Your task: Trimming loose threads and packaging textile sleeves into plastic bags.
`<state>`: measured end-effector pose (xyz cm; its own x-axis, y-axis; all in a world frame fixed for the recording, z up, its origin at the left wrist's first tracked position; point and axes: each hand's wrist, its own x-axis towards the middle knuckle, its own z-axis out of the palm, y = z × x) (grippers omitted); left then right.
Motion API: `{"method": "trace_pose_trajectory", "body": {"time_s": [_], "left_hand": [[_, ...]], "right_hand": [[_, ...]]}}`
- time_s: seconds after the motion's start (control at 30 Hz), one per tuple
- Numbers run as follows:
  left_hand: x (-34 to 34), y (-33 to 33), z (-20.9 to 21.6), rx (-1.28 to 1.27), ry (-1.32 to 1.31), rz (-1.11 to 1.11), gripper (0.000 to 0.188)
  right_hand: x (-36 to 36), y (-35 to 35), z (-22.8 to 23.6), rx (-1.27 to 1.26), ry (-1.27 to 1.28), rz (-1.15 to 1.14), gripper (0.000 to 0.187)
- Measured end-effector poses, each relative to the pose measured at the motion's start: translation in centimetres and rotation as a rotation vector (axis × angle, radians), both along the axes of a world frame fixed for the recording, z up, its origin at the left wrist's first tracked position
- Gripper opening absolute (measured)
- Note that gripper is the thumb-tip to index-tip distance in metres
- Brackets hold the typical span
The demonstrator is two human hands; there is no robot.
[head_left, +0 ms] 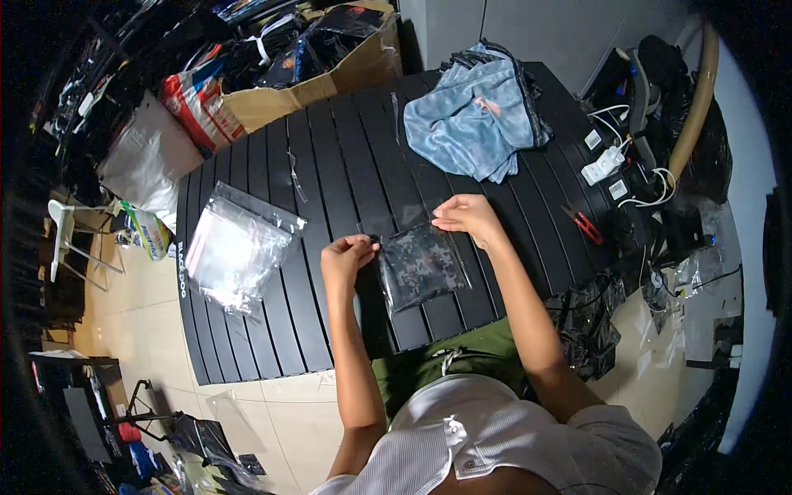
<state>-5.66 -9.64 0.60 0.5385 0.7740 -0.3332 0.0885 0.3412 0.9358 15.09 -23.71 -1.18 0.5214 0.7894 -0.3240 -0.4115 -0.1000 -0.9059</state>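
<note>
A folded grey-and-black camouflage cloth (421, 268) lies inside a clear plastic bag (400, 306) at the near edge of the black slatted table (330, 157). My left hand (342, 256) pinches the bag's upper left corner between thumb and fingers. At its upper right corner, my right hand (464, 219) pinches the plastic too. The bag's top edge stretches between both hands. To the left rests a stack of clear plastic bags (239, 247), shiny under the light. Farther off, a pile of light-blue patterned cloth (478, 115) with dark edging sits on the table.
Red-handled snips (584, 224) lie by the table's right edge, near a white power strip (603, 166) with cables. Behind the table stands a cardboard box (289, 101) of packed goods. A white chair (62, 235) is at far left. Black plastic (584, 326) bunches at the right.
</note>
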Motion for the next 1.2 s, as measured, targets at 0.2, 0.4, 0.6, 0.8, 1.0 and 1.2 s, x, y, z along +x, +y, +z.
{"method": "trace_pose_trajectory", "body": {"time_s": [0.2,0.4,0.6,0.8,1.0,1.2], "left_hand": [[-0.2,-0.2,-0.6,0.059,-0.019,0.011,0.011],[-0.6,-0.6,-1.2,0.068,-0.068,-0.005,0.009],[-1.5,0.3,-1.5,0.451,-0.020,-0.220,0.009],[-2.1,1.8,-0.9,0.723,-0.025,-0.413,0.009],[-2.5,1.8,0.1,1.149,0.189,-0.507,0.007],[-2.9,1.9,-0.6,1.668,0.259,-0.506,0.005]], "right_hand": [[-0.4,0.3,0.5,0.029,-0.175,-0.027,0.015],[0.4,-0.5,0.1,0.073,-0.174,0.051,0.012],[1.4,-1.0,-0.2,0.146,-0.296,0.205,0.011],[1.3,-1.4,0.2,0.145,-0.523,0.231,0.007],[1.0,-2.3,1.3,0.188,-1.122,0.287,0.009],[0.7,-2.7,-0.5,0.343,-1.602,0.265,0.017]]}}
